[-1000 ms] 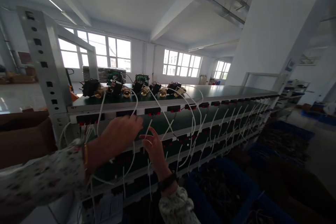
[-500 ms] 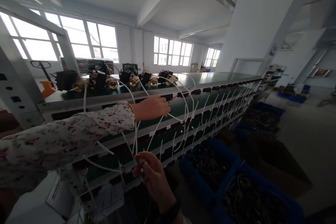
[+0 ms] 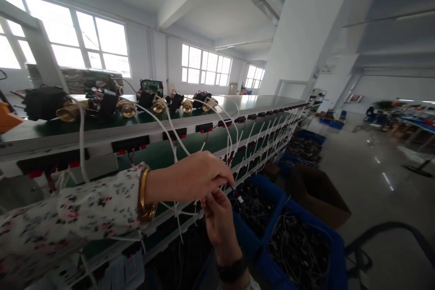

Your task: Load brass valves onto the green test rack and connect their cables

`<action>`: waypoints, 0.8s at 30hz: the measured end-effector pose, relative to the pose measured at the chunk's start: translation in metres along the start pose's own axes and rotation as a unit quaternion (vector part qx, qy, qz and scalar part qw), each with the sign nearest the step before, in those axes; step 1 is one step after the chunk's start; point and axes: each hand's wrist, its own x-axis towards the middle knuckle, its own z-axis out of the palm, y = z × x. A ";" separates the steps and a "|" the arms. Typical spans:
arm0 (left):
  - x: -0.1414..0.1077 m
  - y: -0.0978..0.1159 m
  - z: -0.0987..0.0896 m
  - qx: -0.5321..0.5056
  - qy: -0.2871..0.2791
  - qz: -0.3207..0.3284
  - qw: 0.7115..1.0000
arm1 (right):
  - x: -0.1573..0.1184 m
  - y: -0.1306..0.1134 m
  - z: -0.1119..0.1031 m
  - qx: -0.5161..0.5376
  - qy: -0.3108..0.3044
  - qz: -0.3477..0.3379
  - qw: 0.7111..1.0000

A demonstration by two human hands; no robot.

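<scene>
My left hand [image 3: 195,174], coming from a floral sleeve with gold bangles above the wrist, is closed on a thin cable. Past its fingertips pokes the cable's end, thin coloured wires with a small white connector [image 3: 240,199]. Right below, my right hand [image 3: 219,219], with a dark band at the wrist, has its fingers pinched close against the left one; what they hold is hidden. Behind both hands, white cables [image 3: 173,129] hang down in front of the rack. Black terminal clips with red tabs [image 3: 204,128] line the shelf edge.
Several brass valves [image 3: 127,108] with black housings and bare circuit boards [image 3: 151,86] stand on the green top shelf [image 3: 251,99]. Blue crates [image 3: 335,244] full of cables are low at the right, beside an open cardboard box [image 3: 326,199]. A pillar stands behind.
My left hand has come down from the shelf-edge clips to meet my right hand, which has moved right and slightly up. The view has turned to the right; the white connector now shows.
</scene>
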 end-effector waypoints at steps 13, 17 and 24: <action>-0.009 -0.016 -0.002 -0.061 0.073 -0.186 0.978 | -0.010 -0.048 0.032 -0.003 0.022 -0.050 0.998; -0.015 -0.012 0.003 -0.035 0.072 -0.164 0.983 | -0.009 -0.046 0.042 -0.013 0.012 -0.075 0.997; -0.017 -0.018 0.016 0.045 0.106 -0.135 0.984 | -0.015 -0.044 0.058 -0.015 -0.016 -0.095 0.995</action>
